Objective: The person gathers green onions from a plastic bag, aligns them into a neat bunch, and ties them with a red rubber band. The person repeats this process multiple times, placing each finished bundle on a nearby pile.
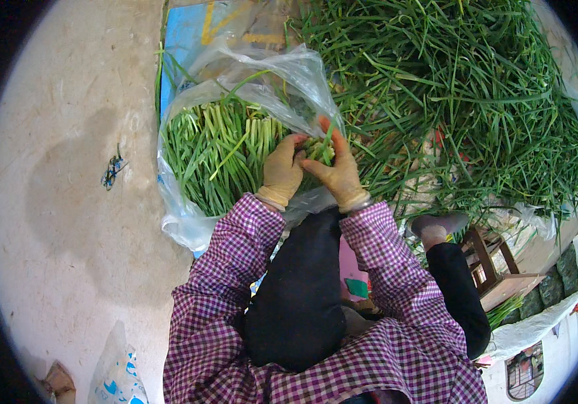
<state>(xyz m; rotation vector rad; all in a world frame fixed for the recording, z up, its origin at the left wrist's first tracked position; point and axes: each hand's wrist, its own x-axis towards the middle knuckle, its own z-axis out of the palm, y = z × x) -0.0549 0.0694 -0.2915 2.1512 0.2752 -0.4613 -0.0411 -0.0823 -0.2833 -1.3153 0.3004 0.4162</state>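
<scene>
My left hand (283, 171) and my right hand (338, 171) wear tan work gloves that leave the fingertips bare. Between them they grip a small bunch of green chive-like stalks (318, 149), its cut ends facing up towards me. The lower part of this bunch is hidden by my hands. To the left, a clear plastic bag (174, 189) lies spread under and around neatly laid bundles of the same greens (213, 151). The bag's loose upper film (248, 63) is bunched just beyond my fingers.
A large loose heap of long green leaves (450, 86) spreads at the right. Under the bag shows a blue board (180, 30). A small wooden stool (501, 272) stands near my right foot (438, 227). Tangled ties (112, 171) lie on the concrete floor (77, 227).
</scene>
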